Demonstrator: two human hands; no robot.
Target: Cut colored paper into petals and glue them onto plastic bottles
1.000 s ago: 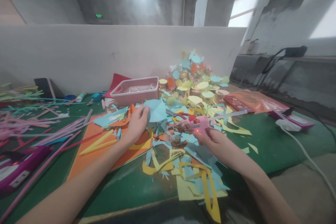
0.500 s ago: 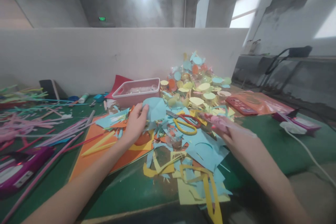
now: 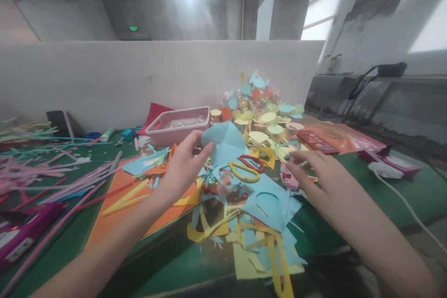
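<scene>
Being pinched at its edge by the left hand [image 3: 186,163], the blue paper disc [image 3: 225,140] is held above the paper scraps [image 3: 272,212], presumably so that its face is left uncovered. The right hand's [image 3: 321,181] grip is parted beside the pink glue gun [image 3: 289,180]; contact cannot be confirmed.

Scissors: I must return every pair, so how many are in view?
1: the scissors lie on the scraps, partly behind the disc in the left hand. More may be buried.
</scene>
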